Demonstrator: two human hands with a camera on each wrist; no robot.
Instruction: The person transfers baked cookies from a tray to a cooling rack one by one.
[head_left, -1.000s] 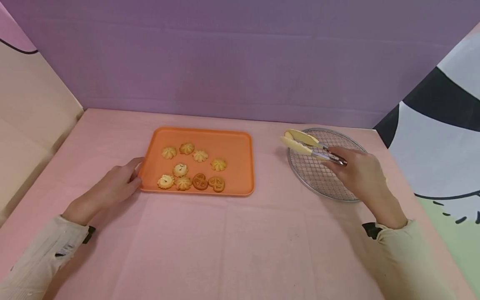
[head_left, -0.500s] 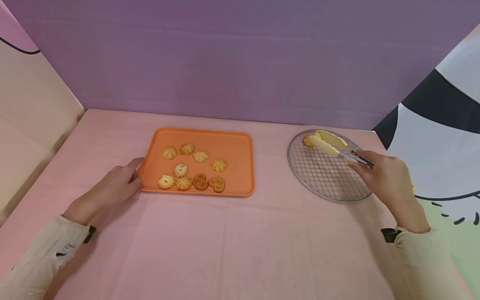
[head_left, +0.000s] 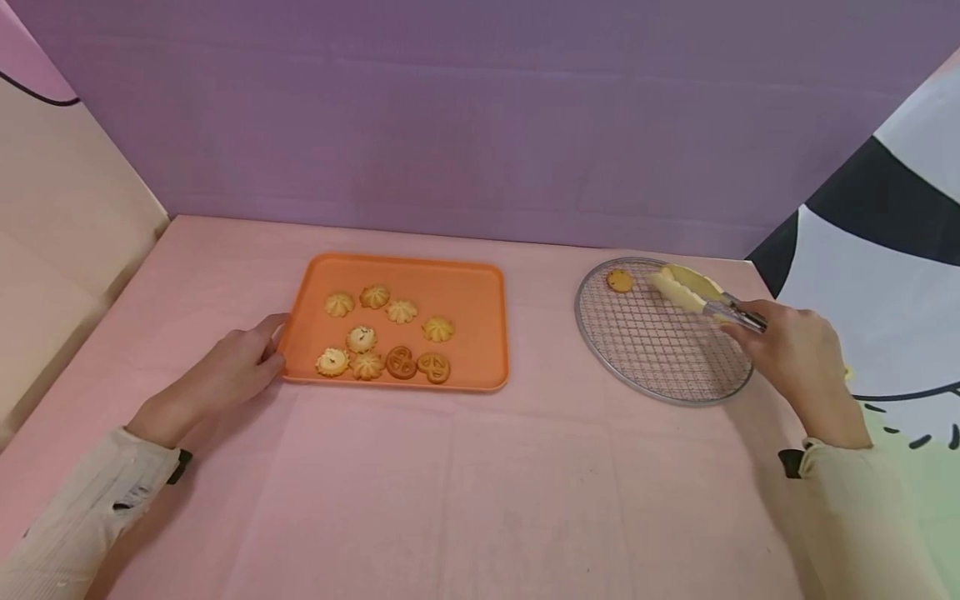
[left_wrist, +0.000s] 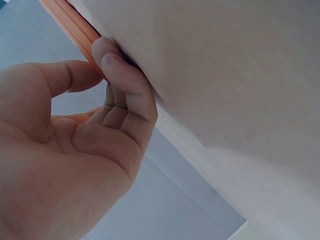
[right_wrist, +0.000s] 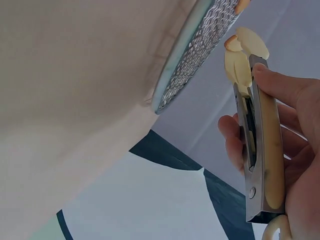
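Observation:
My left hand [head_left: 238, 362] grips the left edge of an orange tray [head_left: 468, 308], thumb on one side and curled fingers on the other in the left wrist view. Several cookies lie on the tray, some swirled, some pretzel-shaped [head_left: 433, 367]. My right hand [head_left: 798, 354] holds metal tongs [head_left: 712, 302] with pale yellow tips over a round wire rack [head_left: 660, 350]. In the right wrist view a small brown-edged piece [right_wrist: 231, 44], seemingly a cookie, shows between the tips; most of it is hidden. One round dotted cookie [head_left: 619, 281] lies at the rack's back left.
Tray and rack stand apart on a pink-covered table [head_left: 517, 483], the tray at left of centre, the rack near the right edge. A purple wall [head_left: 480, 125] rises right behind, with patterned panels at both sides.
My right hand has moved the tongs rightward, from the rack's left rim to its right part. The round cookie on the rack has come into view. Left hand and tray stay put.

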